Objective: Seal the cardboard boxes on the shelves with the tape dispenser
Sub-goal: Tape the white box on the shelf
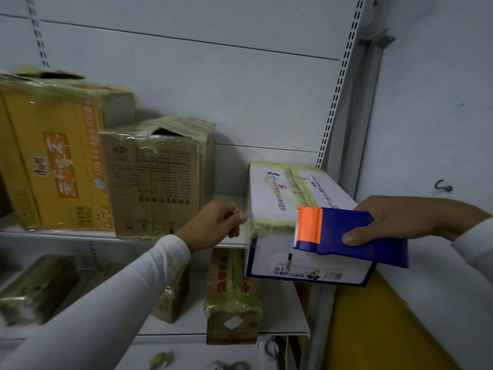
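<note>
**Taping round nears the right end of the shelf**

My right hand is wrapped around the blue tape dispenser, thumb along its near side, with the orange roller end pointing left over the white box at the right end of the upper shelf. My left hand is closed in a pinch just left of that box's near corner; a faint sheen between the fingertips and the box looks like a strip of clear tape held taut, though I cannot be sure of it from this view. The white box overhangs the shelf's front edge, and yellowish tape already runs along its top seam and around its near-left corner, so I judge it partly sealed and the strip in hand to be an added pass.

Further left on the same shelf, a brown box and a taller yellow box both carry heavy, wrinkled tape. The brown one still shows a dark gap at its top flap, so its seal looks incomplete. On the lower shelf, a small brown box and two blurred ones to the left also appear wrapped.

No box's contents can be seen; every flap is down or taped over. By my reading, most boxes here are done.
</note>
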Demonstrator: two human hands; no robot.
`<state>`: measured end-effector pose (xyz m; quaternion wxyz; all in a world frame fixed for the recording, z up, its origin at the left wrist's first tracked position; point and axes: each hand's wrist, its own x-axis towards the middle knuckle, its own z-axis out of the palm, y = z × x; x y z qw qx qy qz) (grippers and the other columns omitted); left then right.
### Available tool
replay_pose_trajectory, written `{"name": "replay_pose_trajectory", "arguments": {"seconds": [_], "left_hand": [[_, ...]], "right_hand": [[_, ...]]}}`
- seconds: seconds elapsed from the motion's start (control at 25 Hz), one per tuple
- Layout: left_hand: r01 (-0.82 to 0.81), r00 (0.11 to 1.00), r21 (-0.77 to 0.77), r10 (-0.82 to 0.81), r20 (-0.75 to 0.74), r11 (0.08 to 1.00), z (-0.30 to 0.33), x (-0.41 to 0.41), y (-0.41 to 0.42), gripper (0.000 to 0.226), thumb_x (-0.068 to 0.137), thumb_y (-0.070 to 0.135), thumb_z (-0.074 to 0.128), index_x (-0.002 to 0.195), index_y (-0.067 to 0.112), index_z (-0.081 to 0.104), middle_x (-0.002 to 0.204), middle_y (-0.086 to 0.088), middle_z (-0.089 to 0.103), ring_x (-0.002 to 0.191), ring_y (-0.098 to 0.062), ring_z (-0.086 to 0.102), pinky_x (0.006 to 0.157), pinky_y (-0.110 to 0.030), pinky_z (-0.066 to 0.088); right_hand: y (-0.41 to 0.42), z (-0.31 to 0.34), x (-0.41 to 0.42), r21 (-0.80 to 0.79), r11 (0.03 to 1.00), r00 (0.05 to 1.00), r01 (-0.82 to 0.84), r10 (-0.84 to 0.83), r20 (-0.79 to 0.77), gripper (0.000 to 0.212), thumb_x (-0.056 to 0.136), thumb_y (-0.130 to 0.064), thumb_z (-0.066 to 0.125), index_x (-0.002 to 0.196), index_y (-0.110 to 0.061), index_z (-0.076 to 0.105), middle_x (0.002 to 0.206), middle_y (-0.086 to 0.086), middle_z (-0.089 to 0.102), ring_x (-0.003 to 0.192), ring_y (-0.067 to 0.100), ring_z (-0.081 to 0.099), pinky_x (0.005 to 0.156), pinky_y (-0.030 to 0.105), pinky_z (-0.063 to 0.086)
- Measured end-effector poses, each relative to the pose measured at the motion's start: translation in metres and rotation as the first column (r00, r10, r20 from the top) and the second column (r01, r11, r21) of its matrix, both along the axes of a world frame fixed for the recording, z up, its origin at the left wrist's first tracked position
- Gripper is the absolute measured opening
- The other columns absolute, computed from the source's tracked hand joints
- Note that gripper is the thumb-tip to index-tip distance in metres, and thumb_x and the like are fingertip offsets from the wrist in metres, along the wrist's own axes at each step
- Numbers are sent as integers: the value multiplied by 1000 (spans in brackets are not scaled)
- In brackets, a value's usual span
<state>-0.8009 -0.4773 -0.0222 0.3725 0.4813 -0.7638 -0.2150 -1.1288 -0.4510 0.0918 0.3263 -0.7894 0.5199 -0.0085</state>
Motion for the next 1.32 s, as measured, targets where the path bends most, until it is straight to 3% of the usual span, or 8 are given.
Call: {"name": "replay_pose_trajectory", "arguments": {"seconds": [0.16,0.4,0.56,0.68,0.84,1.08,1.2,1.32], "left_hand": [[-28,999,65,29,-22,998,-11,5,-11,20,96,28,51,80,19,61,67,1,65,58,-3,59,61,-18,48],[-166,984,106,158,76,980,-30,-8,-23,21,88,39,62,100,27,49,74,5,61,66,-4,59,63,-24,48],[-93,991,-240,114,76,966,-33,-8,-18,45,92,47,47,135,37,38,76,13,59,70,-1,58,71,-25,54],[123,958,-264,-45,283,957,-29,-21,-16,65,86,68,31,142,36,36,106,7,65,92,-8,63,82,-26,54],[112,983,-251,-69,172,962,-33,-30,-20,60,86,54,44,139,25,45,122,-1,63,105,-14,61,92,-30,51],[13,909,-584,233,344,812,-19,-37,-24,84,80,76,40,141,19,40,113,-4,58,94,-16,53,80,-30,46],[252,883,-407,-36,468,878,-14,-46,-34,73,87,66,39,140,16,41,138,-7,48,127,-22,43,110,-37,28],[314,860,-240,-168,482,919,-15,-45,-45,57,93,49,45,142,19,39,145,0,43,136,-14,33,114,-23,6]], "right_hand": [[-8,10,20,10,1000,996,29,-28,-83,40,76,-50,72,94,-15,72,90,0,78,79,18,75,66,26,57],[-18,9,35,12,997,981,78,-75,-179,55,72,-52,72,106,-9,70,100,7,76,93,27,73,89,43,57],[-19,2,33,0,996,979,94,-92,-179,54,71,-53,71,103,-10,69,98,6,76,90,24,74,83,37,58],[-20,-1,31,-5,993,981,115,-114,-154,43,79,-49,72,100,-11,70,95,5,77,87,23,74,74,30,57],[-19,-6,28,-2,991,980,135,-134,-150,46,79,-50,72,103,-10,69,98,6,76,85,20,73,70,27,56],[-14,-10,28,-9,992,980,125,-125,-157,59,70,-58,70,106,-11,69,100,4,76,88,19,73,78,31,58],[-15,-9,27,-20,991,978,131,-132,-164,55,74,-55,71,106,-10,70,100,5,76,90,22,73,82,34,57],[-16,-8,26,1,990,977,138,-136,-162,50,79,-50,71,110,-11,68,105,5,75,95,23,72,88,38,57]]}}
